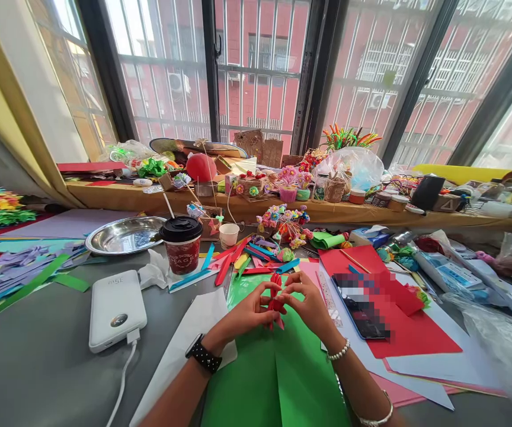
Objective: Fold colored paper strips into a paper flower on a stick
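Observation:
A small red folded paper piece is held between both hands above a green paper sheet. My left hand, with a dark dotted watch band at its wrist, pinches the piece from the left. From the right, the fingers of my right hand close on the same piece; a beaded bracelet is on that wrist. Pink tips stick out below the fingers. Parts of the piece are hidden by the fingertips.
A lidded cup, a metal plate and a white power bank with a cable stand left. Paper strips lie ahead. Right are a phone and red paper. Crafts crowd the windowsill.

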`<action>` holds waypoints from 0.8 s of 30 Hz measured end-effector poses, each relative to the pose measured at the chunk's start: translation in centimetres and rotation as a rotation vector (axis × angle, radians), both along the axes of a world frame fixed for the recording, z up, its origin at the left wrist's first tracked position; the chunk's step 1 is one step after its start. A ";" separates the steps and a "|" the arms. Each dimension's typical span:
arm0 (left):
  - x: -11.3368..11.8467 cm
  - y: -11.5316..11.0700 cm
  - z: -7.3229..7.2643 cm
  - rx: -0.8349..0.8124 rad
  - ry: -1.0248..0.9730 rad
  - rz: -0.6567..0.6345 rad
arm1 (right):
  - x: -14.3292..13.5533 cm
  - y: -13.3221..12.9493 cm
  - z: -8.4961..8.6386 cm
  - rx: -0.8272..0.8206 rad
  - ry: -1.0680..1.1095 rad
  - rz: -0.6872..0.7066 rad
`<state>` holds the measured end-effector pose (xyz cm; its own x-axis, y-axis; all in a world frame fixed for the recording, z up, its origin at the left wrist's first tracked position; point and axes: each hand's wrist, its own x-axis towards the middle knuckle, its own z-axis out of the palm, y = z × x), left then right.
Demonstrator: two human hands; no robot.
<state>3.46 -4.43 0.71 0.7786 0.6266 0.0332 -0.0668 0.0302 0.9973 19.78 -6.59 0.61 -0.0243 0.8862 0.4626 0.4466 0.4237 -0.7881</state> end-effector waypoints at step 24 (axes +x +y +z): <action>0.6 -0.1 -0.5 0.012 -0.012 0.063 | -0.4 -0.3 -0.1 -0.061 -0.047 -0.043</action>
<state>4.08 -4.50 0.20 0.7371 0.6739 0.0499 -0.0803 0.0140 0.9967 19.39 -6.87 0.52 -0.0063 0.9133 0.4072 0.5000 0.3555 -0.7897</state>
